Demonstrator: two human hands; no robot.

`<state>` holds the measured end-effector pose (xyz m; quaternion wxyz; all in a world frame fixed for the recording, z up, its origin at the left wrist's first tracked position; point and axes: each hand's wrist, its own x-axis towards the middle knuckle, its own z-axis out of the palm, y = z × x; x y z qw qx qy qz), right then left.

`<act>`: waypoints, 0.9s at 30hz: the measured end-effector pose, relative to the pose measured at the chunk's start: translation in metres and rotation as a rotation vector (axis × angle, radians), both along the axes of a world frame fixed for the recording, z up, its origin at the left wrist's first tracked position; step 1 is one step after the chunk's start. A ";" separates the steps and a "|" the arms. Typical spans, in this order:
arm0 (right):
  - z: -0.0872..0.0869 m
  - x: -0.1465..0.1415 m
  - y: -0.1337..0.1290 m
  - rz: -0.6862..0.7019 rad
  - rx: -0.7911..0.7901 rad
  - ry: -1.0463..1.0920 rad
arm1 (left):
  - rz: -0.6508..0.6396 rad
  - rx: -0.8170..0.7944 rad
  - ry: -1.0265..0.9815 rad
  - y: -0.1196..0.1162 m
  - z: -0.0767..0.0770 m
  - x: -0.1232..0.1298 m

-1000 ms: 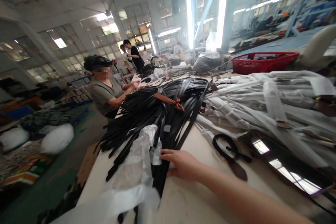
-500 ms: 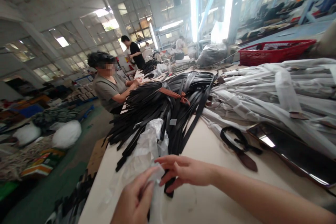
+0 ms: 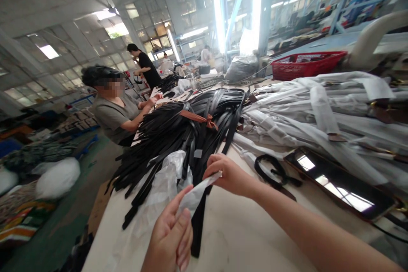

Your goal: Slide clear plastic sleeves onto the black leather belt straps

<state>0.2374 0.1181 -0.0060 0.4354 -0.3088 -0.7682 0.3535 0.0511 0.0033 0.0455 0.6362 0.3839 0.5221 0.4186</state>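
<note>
**White wrap pinched between both hands - easy does it**

Your right hand (image 3: 231, 176) has its fingers clenched on a strip of white wrapping (image 3: 199, 191), and your left hand (image 3: 168, 238) pinches the lower end, right over the black leather straps (image 3: 178, 144) heaped on the cream table (image 3: 242, 238). Pull too hard and the thin wrap could rip - or a snagged strap could slide off the table edge. Count: two hands, one heap with one tan ribbon bow (image 3: 199, 118) (too many straps to count), one coiled black strap (image 3: 270, 170), one red basket (image 3: 304, 64), one co-worker (image 3: 113, 106) at the table, another (image 3: 143, 63) beyond.
</note>
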 end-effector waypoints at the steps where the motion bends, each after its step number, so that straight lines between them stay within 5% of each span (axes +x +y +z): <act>1: 0.001 0.003 0.002 -0.025 -0.044 0.035 | 0.013 -0.006 0.012 -0.001 0.000 -0.001; 5: -0.001 0.004 0.004 0.040 -0.608 0.194 | 0.055 0.052 0.123 -0.006 -0.016 -0.011; 11: -0.011 -0.012 -0.004 0.569 -1.371 0.194 | 0.165 0.348 0.660 -0.016 -0.047 -0.019; 15: -0.016 -0.024 -0.016 0.516 -1.311 0.349 | 0.000 0.571 0.968 -0.020 -0.063 -0.023; 19: -0.017 -0.030 -0.025 0.454 -1.198 0.526 | -0.185 0.556 0.971 -0.022 -0.073 -0.028; 27: -0.008 -0.024 -0.025 0.576 -1.061 0.628 | -0.021 0.421 0.751 -0.024 -0.062 -0.020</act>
